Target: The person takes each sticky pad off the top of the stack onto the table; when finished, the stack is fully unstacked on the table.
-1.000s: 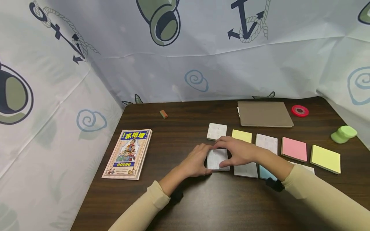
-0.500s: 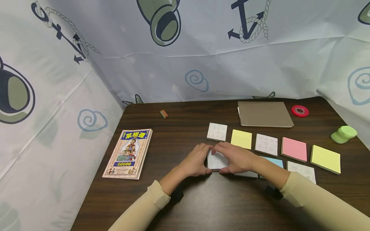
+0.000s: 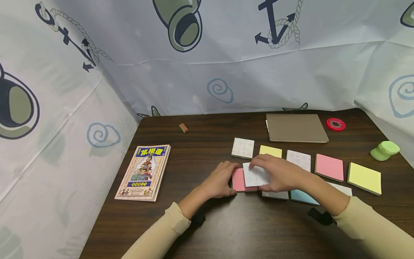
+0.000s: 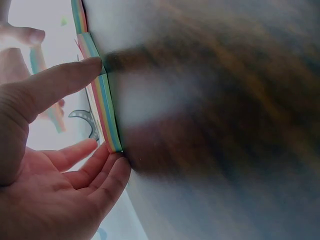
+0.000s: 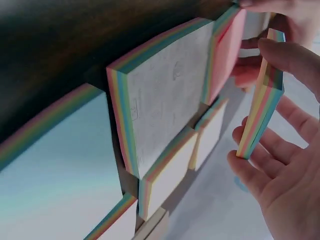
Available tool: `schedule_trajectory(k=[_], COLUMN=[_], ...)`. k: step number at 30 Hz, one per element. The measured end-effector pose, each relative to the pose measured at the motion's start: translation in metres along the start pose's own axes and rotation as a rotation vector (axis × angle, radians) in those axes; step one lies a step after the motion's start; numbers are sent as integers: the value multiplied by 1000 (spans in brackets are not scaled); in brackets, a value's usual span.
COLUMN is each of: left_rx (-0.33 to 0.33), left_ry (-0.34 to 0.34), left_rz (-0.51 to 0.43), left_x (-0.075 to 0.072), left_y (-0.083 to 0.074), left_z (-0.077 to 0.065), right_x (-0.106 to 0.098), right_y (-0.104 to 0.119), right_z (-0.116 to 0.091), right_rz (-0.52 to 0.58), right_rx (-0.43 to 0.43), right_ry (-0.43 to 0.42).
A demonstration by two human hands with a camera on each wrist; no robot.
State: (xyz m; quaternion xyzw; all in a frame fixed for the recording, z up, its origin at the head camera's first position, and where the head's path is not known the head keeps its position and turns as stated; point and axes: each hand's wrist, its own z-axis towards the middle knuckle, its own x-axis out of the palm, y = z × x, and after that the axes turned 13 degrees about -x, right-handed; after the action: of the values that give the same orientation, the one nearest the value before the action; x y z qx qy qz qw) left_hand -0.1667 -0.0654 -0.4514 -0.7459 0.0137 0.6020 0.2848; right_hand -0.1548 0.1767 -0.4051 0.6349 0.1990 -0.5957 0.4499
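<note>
My right hand (image 3: 283, 175) pinches a white-topped sticky note pad (image 3: 256, 178) between thumb and fingers, tilted above the table. In the right wrist view the striped, multicoloured edge of this pad (image 5: 261, 110) shows within the grasp. Under it lies a pink-topped sticky note pad (image 3: 238, 180), partly covered in the head view. My left hand (image 3: 220, 181) holds the pink-topped pad by its left side, thumb at the near edge. The left wrist view shows the thumb and fingertips at the striped edge of that pad (image 4: 106, 112).
Beside the hands stand rows of more pads: white (image 3: 242, 147), yellow (image 3: 270, 151), blue (image 3: 304, 197), pink (image 3: 329, 167). A comic book (image 3: 142, 174) lies left. Farther back are an eraser (image 3: 183, 127), a brown notebook (image 3: 296, 128), a red ring (image 3: 335, 124) and a green container (image 3: 384, 151).
My right hand has taken the white-topped pad and raised it to the right, uncovering the pink-topped pad beneath. The left hand keeps its place.
</note>
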Motion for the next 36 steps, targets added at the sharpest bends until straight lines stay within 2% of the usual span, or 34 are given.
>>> schedule_trajectory(k=[4, 8, 13, 19, 25, 32, 36], left_rx=[11, 20, 2, -10, -3, -4, -1], left_ry=[-3, 0, 16, 24, 26, 29, 28], left_rz=[-1, 3, 10, 4, 5, 15, 15], left_x=[-1, -3, -5, -4, -4, -4, -4], left_y=[0, 1, 0, 2, 3, 3, 3], left_z=[-1, -2, -3, -3, -3, -3, -3], right_x=[3, 22, 43, 56, 59, 55, 44], right_y=[12, 29, 44, 47, 46, 48, 48], right_z=[-20, -41, -57, -65, -66, -67, -67], right_rz=[12, 7, 31, 8, -16, 6, 45], right_rx=[-84, -232, -322, -337, -329, -295, -266], right_ry=[-41, -66, -43, -31, -30, -10, -63])
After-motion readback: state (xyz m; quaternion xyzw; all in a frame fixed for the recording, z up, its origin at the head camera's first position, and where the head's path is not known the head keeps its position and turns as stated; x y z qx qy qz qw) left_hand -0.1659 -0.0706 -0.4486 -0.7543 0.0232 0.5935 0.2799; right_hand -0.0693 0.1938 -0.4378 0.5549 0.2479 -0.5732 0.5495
